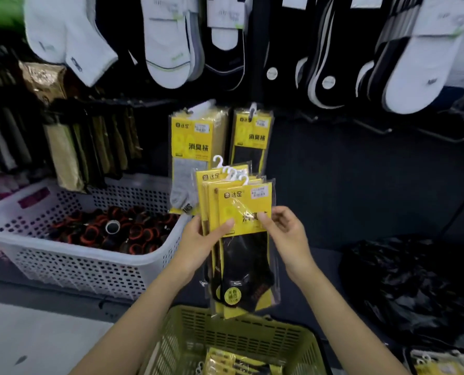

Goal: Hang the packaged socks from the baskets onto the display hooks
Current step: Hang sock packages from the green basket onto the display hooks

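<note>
I hold a fanned stack of several yellow sock packs (239, 209) with white plastic hangers at chest height, above a yellow-green basket (187, 323). My left hand (201, 239) grips the stack from its left side, thumb across the front pack. My right hand (284, 231) pinches the front pack's right edge. More yellow packs (225, 361) lie in the basket. Two groups of the same packs hang on display hooks behind: grey socks (191, 158) on the left, black socks (252, 139) on the right.
A white perforated basket (71, 261) with black and orange rolled items stands to the left. White and black socks (168, 44) hang above. Bare hooks (374, 128) jut out at right. A black plastic bag (414, 288) lies at right; another tray of yellow packs (441, 364) sits bottom right.
</note>
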A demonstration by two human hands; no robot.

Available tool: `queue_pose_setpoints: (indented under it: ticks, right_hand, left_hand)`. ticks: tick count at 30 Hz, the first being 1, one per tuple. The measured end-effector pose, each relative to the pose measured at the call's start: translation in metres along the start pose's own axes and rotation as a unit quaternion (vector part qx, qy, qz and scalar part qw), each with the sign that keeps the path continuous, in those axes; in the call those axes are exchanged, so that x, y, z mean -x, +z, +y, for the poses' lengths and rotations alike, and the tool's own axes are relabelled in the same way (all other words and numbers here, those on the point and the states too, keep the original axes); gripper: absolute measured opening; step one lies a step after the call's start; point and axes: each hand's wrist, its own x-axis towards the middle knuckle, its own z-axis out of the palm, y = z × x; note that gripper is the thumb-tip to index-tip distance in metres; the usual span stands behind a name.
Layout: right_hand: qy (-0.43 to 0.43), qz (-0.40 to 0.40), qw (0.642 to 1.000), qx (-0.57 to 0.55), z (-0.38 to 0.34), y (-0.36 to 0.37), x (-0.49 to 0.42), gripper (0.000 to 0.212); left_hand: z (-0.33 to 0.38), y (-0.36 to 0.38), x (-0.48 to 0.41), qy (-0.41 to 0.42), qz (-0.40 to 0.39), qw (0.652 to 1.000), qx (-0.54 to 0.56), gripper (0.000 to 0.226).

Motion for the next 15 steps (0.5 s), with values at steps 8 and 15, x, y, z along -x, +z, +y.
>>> queue_pose_setpoints:
  ticks: [8,15]
  right_hand:
    - [0.027,-0.023,0.998,-0.052,-0.013,0.011,-0.027,0.011]
    - [0.022,0.059,0.995,-0.073,-0.04,0.0,-0.073,0.013]
  left_hand:
    - [0.021,-0.027,-0.029,0.039,0.026,0.998,-0.03,0.047]
    - [0.053,-0.06,-0.061,0.12,0.126,0.984,-0.029,0.035]
